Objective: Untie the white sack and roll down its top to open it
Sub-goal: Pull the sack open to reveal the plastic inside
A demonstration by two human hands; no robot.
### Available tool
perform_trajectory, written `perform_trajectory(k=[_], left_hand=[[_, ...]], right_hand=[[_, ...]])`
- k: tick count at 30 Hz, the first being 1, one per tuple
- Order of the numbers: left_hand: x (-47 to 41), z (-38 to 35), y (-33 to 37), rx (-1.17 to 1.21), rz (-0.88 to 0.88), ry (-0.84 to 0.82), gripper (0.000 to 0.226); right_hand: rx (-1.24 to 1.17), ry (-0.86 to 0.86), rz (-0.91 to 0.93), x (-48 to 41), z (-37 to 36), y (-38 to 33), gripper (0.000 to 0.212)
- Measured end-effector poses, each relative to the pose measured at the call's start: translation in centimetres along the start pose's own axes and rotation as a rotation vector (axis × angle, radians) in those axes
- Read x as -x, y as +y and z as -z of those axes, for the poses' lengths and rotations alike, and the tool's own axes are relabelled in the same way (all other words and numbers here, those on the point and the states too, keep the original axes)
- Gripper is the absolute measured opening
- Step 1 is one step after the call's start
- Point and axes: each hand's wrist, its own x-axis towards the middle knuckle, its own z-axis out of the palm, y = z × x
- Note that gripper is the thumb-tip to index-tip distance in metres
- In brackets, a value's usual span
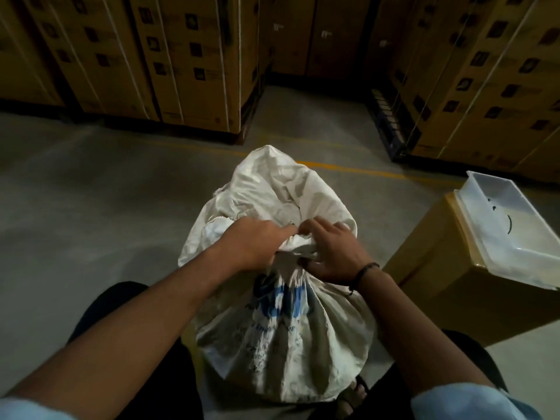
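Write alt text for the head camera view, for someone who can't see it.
Seen from above, a person's left hand and right hand grip the bunched, tied neck of a white sack standing on a concrete floor. To the right a clear plastic tray sits on a cardboard box; strapped cartons line the background.

No text legible anywhere. White sack (281, 322) carries blue print on its front, blurred and creased beyond reading. Stacked cardboard cartons (194, 59) along the back show dark square pictograms and small label blocks, too small and dim to make out. Nothing else bears markings.
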Motion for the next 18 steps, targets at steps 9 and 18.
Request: perform_trajectory(k=[9, 18], left_hand=[[0.3, -2.5, 0.1, 0.133, -0.103, 0.287, 0.061], [0.3, -2.6, -1.0, 0.291, -0.073, 0.103, 0.036]], right_hand=[[0.075, -0.453, -0.152, 0.0, 0.9, 1.2, 0.058], [0.086, -0.082, 0.072, 1.6, -2.0, 0.5, 0.047]])
